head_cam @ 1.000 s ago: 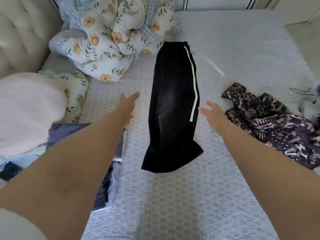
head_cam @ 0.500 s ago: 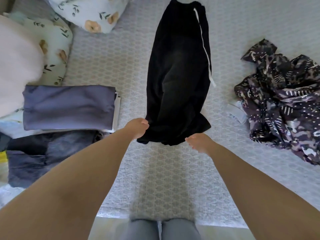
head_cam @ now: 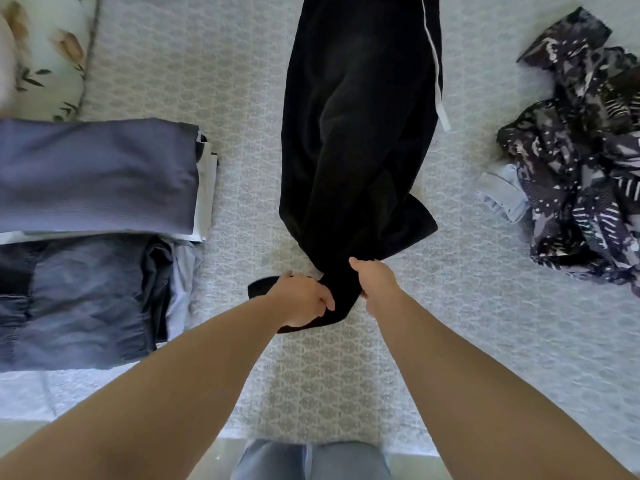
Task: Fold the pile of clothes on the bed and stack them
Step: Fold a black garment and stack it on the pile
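Fingers [head_cam: 325, 301] of left hand [head_cam: 301, 299] and right hand [head_cam: 375, 282] clamped on near hem of black trousers [head_cam: 356, 133] lying lengthwise mid-bed [head_cam: 242, 98]; folding step under way, next requiring hem carried up toward waistband, edges aligned.

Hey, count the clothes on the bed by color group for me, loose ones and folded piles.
Black pants: 1
Dark patterned garment, crumpled: 1
Blue-grey folded piles, one behind the other: 2
Total: 4
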